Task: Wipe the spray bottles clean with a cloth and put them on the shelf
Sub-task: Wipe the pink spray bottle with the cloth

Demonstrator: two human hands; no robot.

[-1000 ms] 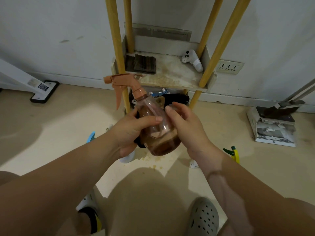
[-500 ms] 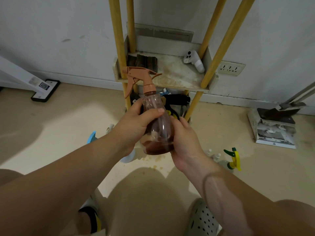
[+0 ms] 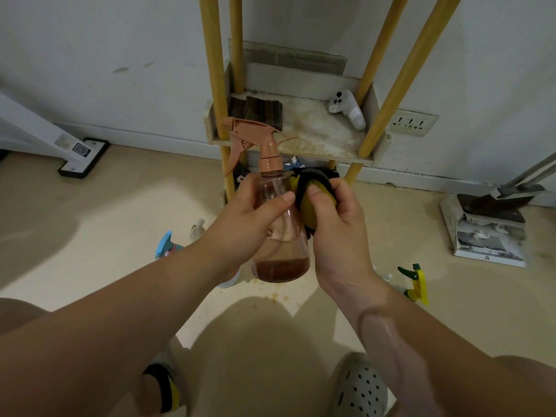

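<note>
Here left hand grips spray bottle; right hand presses cloth against it.

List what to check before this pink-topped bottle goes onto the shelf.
1. Grip: left hand holds the clear plastic spray bottle with the pink trigger head: ok.
2. Wiping: right hand presses the yellow-and-black cloth against the bottle's upper side: ok.
3. Bottle clean all round: cannot tell.
4. Free spot on the stained shelf with yellow posts, between the dark folded cloth and the white controller: ok.
5. Other bottles shelved: the blue-topped spray bottle and the green-and-yellow-topped spray bottle are on the floor: not ok.
</note>
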